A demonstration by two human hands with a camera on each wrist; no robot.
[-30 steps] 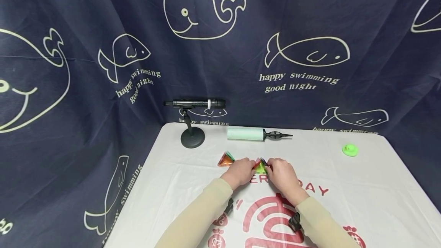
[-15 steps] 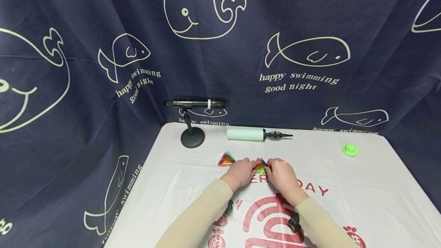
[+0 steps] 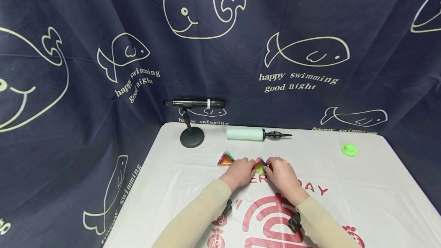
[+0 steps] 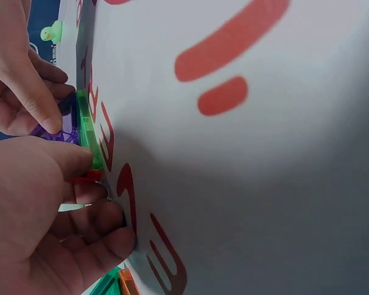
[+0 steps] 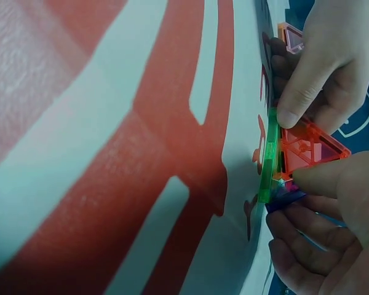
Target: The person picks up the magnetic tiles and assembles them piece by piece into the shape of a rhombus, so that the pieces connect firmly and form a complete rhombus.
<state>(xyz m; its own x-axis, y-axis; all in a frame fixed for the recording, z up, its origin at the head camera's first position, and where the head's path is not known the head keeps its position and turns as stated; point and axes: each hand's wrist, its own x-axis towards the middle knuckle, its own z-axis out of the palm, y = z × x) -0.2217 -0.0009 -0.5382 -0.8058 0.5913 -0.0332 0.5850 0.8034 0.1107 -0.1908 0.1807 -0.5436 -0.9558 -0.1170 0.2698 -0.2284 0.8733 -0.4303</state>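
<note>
In the head view, my left hand [image 3: 240,172] and right hand [image 3: 280,172] meet around a small group of translucent triangular magnetic tiles on the table. The left thumb and fingers pinch a red tile [image 5: 307,152], seen standing up in the right wrist view. My right hand pinches a purple tile [image 4: 64,134], with the thumb against its face. A green tile [image 4: 88,126] stands low along the near side, between both hands' fingertips. The red and purple tiles lean toward each other above it. Fingers hide much of the lower edges.
Left of the hands sits an orange and green tile pyramid [image 3: 226,159]. Behind are a pale green hand pump [image 3: 245,133] and a black microphone on a stand [image 3: 192,137]. A green rubber duck [image 3: 349,149] is at the right. A dark curtain [image 3: 220,68] borders the white-covered table [image 3: 344,171].
The tops of the red and purple tiles come slightly closer together. Both hands stay in nearly the same place, and the other objects have not moved.
</note>
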